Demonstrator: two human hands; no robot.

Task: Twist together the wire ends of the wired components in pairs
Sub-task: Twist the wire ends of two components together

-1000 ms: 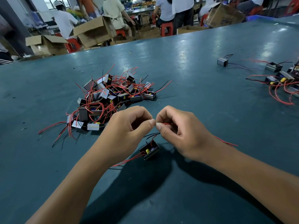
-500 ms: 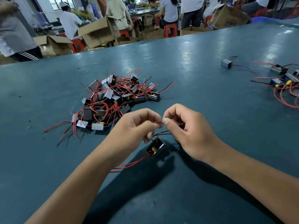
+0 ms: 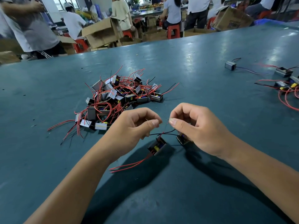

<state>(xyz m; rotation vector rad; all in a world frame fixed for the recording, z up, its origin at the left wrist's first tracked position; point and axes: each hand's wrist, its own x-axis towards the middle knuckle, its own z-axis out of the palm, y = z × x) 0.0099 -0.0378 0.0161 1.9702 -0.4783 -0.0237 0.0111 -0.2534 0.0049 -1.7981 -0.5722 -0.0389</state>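
Since the earlier frame the two hands have drawn slightly apart: thumb tips that met half a second ago now stand just beside each other with a small gap. Left hand point(image 3: 135, 126) has its fingers curled, thumb against forefinger in a pinch; whether a wire end lies inside that pinch cannot be told. Right hand point(image 3: 196, 128) pinches a thin wire end point(image 3: 167, 122) between thumb and forefinger, remaining fingers curled under. Two black leads point(image 3: 163, 134) run between and below the hands and cross near a short red lead. First wired component point(image 3: 157, 146), a small black open-topped box with yellow and blue parts inside, hangs tilted just below the left hand, over the near middle of the worktop point(image 3: 194, 88); its long red leads point(image 3: 129, 166) trail toward the near left and lie on the surface. Second wired component point(image 3: 182, 139) sits partly hidden under the right palm, only a corner showing.

Pile of wired components point(image 3: 119, 97), grey-cased with tangled red and black leads, lies left of centre, just beyond the left hand. Single grey component point(image 3: 230, 65) with a dark lead lies well apart toward the far right. Cluster of components with red loops point(image 3: 287, 88) lies at the right edge. Cardboard boxes point(image 3: 102, 33), red stools and standing people are beyond the far edge.
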